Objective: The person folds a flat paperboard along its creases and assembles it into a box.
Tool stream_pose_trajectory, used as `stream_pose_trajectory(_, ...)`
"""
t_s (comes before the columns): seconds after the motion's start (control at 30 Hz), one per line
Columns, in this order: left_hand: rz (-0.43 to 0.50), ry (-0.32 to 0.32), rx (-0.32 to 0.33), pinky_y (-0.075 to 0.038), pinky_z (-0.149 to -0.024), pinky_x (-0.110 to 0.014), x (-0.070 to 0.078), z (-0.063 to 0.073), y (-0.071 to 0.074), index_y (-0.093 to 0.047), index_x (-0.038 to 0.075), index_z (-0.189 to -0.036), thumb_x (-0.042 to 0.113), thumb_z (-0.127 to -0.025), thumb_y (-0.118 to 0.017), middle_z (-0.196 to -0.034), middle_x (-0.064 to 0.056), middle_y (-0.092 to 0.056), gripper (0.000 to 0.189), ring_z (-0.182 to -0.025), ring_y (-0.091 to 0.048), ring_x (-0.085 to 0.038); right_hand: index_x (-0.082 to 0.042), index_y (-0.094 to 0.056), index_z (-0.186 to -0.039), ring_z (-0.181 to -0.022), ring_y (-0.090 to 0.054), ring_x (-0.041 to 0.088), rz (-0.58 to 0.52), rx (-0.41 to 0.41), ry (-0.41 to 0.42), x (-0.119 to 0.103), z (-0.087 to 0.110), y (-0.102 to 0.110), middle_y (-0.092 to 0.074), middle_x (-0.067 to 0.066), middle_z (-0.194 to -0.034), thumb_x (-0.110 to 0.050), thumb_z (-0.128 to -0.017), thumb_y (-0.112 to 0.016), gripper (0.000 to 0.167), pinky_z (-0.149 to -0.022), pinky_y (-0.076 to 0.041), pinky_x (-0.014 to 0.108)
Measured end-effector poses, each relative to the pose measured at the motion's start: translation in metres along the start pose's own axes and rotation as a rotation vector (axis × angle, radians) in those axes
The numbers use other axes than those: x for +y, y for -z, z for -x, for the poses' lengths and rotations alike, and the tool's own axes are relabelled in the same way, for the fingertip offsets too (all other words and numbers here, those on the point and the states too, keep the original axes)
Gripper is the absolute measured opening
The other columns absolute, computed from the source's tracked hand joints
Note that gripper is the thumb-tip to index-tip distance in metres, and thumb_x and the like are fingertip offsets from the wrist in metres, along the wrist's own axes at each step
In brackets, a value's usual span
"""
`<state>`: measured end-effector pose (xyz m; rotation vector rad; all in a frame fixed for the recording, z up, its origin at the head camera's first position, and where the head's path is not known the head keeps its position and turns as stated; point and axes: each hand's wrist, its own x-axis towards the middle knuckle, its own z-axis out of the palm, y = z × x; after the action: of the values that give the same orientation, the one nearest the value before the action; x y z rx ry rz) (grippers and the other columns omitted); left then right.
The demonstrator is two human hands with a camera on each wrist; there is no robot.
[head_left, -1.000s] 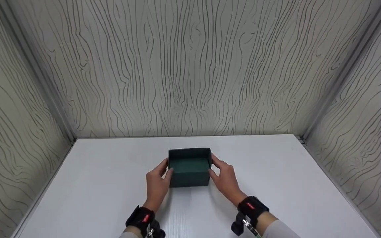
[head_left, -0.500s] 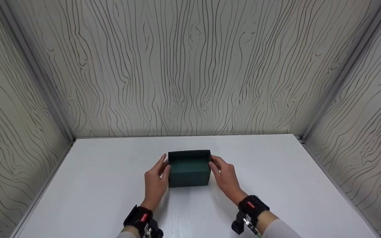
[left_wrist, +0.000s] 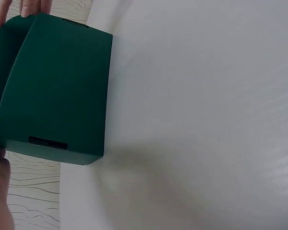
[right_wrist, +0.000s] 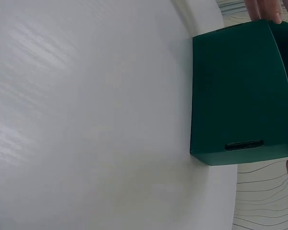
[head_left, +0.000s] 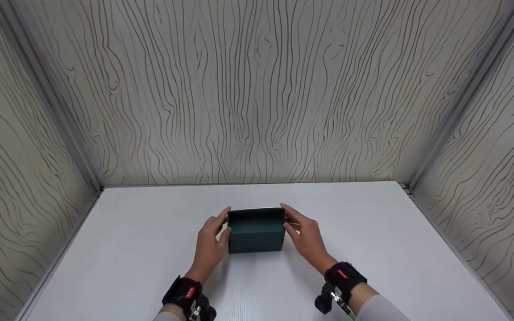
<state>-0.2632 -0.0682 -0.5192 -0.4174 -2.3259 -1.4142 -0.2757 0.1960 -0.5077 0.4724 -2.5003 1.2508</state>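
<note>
A dark green box (head_left: 257, 240) stands on the white table, its dark inside partly visible behind the front wall. Along its back rises a panel (head_left: 257, 214), which the left wrist view shows with a rounded corner. At the box's left side, my left hand (head_left: 210, 245) holds it, index finger at the panel's upper corner and thumb near the front edge. My right hand (head_left: 309, 240) holds the right side likewise, index fingertip on the panel's corner. Narrow dark slots (left_wrist: 48, 143) show near the box's edges. The far sides of the box are hidden.
A white table (head_left: 141, 232) spreads around the box. Behind it stands a wood-grain patterned wall (head_left: 257, 111), with similar panels at left and right. Each wrist wears a black strap (head_left: 345, 281) with a small camera.
The box's back panel has come lower and toward me, so less of the inside shows. Both index fingers have shifted onto its upper corners. The front of the box stays in nearly the same place.
</note>
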Motion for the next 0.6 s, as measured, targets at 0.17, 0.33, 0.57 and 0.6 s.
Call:
stream_pose_trajectory(0.17,-0.008,-0.005,0.001,-0.051,-0.102,-0.035,-0.0027,0.0001,0.0008,-0.056,0.015,-0.14,0.001,-0.092,-0.066,-0.116,-0.007,-0.066,0.052,-0.119,-0.062,-0.022,-0.02,-0.057,-0.138,-0.111,-0.068,0.017,-0.014,-0.009,-0.007,0.0006,-0.0004,0.0003,-0.067,0.006,-0.127,0.0,-0.091,-0.066,0.051,-0.091,-0.056,0.026)
stream_pose_trajectory(0.33,-0.002,-0.003,-0.011,-0.05,-0.102,-0.034,-0.0051,-0.0004,0.0025,-0.059,0.015,-0.137,0.002,-0.09,-0.068,-0.12,-0.005,-0.066,0.049,-0.12,-0.062,-0.021,-0.018,-0.06,-0.132,-0.11,-0.069,0.017,-0.034,-0.008,-0.021,0.0017,-0.0011,0.0002,-0.068,0.004,-0.124,-0.003,-0.091,-0.068,0.044,-0.092,-0.057,0.03)
stream_pose_trajectory(0.57,0.044,0.023,-0.041,-0.051,-0.102,-0.033,-0.0073,-0.0014,0.0035,-0.063,0.012,-0.13,-0.001,-0.09,-0.068,-0.128,-0.005,-0.065,0.042,-0.124,-0.061,-0.022,-0.014,-0.066,-0.122,-0.112,-0.068,0.017,-0.018,-0.002,0.005,0.0017,-0.0021,0.0015,-0.065,0.003,-0.134,-0.005,-0.092,-0.067,0.031,-0.091,-0.057,0.029)
stream_pose_trajectory(0.6,0.047,0.024,-0.043,-0.051,-0.102,-0.033,-0.0075,-0.0015,0.0035,-0.064,0.011,-0.128,-0.001,-0.09,-0.068,-0.128,-0.005,-0.065,0.041,-0.125,-0.061,-0.022,-0.014,-0.066,-0.121,-0.114,-0.067,0.016,-0.012,-0.007,0.011,0.002,-0.0021,0.0016,-0.065,0.003,-0.134,-0.005,-0.092,-0.067,0.03,-0.091,-0.057,0.029)
